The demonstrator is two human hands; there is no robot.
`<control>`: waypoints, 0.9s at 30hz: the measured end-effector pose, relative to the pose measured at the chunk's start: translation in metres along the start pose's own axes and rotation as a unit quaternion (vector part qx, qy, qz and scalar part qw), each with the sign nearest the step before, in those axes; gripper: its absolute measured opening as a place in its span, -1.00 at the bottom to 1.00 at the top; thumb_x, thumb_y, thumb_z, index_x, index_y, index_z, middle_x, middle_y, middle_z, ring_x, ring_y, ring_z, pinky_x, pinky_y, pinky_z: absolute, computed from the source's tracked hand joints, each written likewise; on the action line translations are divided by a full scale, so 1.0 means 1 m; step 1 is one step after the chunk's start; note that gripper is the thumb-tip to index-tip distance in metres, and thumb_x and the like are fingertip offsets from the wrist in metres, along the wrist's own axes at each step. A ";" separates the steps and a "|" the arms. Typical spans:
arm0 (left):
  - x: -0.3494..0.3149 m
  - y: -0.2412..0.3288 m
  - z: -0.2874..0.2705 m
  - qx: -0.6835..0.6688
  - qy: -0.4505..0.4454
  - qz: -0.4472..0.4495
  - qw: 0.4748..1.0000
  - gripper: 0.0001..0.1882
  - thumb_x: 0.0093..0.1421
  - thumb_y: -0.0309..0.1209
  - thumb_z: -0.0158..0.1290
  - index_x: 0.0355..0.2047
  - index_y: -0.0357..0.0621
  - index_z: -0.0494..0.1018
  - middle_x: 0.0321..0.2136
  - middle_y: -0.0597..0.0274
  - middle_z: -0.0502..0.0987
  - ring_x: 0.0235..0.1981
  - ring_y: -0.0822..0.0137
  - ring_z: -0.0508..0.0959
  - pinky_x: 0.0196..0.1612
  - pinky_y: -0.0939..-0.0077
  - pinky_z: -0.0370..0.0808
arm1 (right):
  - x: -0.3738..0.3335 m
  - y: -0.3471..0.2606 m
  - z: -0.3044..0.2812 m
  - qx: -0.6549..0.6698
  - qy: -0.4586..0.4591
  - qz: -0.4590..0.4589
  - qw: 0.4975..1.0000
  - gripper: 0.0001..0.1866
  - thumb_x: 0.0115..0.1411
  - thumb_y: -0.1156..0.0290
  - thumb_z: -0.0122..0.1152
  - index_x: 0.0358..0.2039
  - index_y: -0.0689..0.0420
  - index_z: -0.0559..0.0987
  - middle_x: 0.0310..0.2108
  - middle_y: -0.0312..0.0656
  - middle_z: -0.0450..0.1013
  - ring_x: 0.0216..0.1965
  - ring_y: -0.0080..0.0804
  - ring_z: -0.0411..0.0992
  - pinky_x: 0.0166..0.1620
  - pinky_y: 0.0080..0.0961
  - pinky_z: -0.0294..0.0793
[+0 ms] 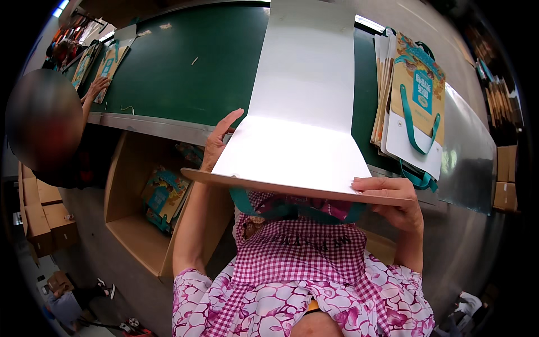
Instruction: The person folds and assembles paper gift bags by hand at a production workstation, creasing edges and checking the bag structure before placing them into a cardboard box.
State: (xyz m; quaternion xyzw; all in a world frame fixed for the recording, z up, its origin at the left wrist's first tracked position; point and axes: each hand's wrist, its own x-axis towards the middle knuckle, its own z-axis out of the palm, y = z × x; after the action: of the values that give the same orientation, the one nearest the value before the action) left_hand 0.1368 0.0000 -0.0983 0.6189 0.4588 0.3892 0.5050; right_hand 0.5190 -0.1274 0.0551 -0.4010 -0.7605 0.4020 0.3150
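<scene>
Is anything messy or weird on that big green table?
Yes, a bit: a small, pale, stick-shaped scrap lies loose on the green tabletop, and a thin, curly strand lies near its front edge. They look like stray litter.

Apron (303, 264) was magenta-white gingham, dark lettering (337, 240) across bib, matching straps (227, 314). Shirt (401, 289) was short-sleeved, white with magenta floral print. Left hand (214, 147) and right hand (401, 206) were bare.

Wht card sheet (295, 149), creased, open, far part over grn tbl (185, 73), teal ribbon (242, 202) nearside.
</scene>
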 end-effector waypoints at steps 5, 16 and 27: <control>-0.002 0.011 0.010 0.000 -0.034 0.114 0.993 -0.53 0.14 -0.29 0.22 0.06 -0.18 0.55 -0.01 0.01 0.57 0.07 0.17 0.53 0.19 0.30 0.40 | -0.006 -0.003 -0.005 0.065 0.001 -0.022 0.998 -0.60 -0.07 0.41 0.49 -0.17 0.25 0.69 -0.11 -0.01 0.61 -0.11 -0.06 0.63 -0.03 -0.31 0.61; -0.023 0.006 0.005 -0.022 -0.084 0.035 0.996 -0.59 0.13 -0.22 0.25 -0.10 -0.24 0.61 -0.09 0.00 0.61 -0.03 0.17 0.57 0.10 0.30 0.48 | -0.018 0.026 -0.016 0.179 -0.016 0.037 0.983 -0.36 -0.17 0.22 0.61 -0.09 0.29 0.64 0.00 0.07 0.54 0.06 0.01 0.51 0.12 -0.12 0.47; 0.070 -0.005 -0.027 0.024 0.015 -0.072 0.997 -0.70 0.34 -0.56 -0.07 0.02 -0.26 0.54 -0.11 0.17 0.63 -0.10 0.40 0.60 -0.07 0.55 0.54 | -0.024 0.025 -0.028 0.167 -0.066 0.058 0.982 -0.52 -0.10 0.51 0.45 -0.11 0.37 0.63 -0.08 0.09 0.58 0.03 0.07 0.52 0.09 -0.16 0.48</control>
State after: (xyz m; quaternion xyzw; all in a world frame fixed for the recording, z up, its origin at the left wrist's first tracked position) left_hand 0.1301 0.0745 -0.0969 0.5906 0.5184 0.3501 0.5098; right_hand 0.5615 -0.1296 0.0431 -0.3585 -0.6771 0.5665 0.3035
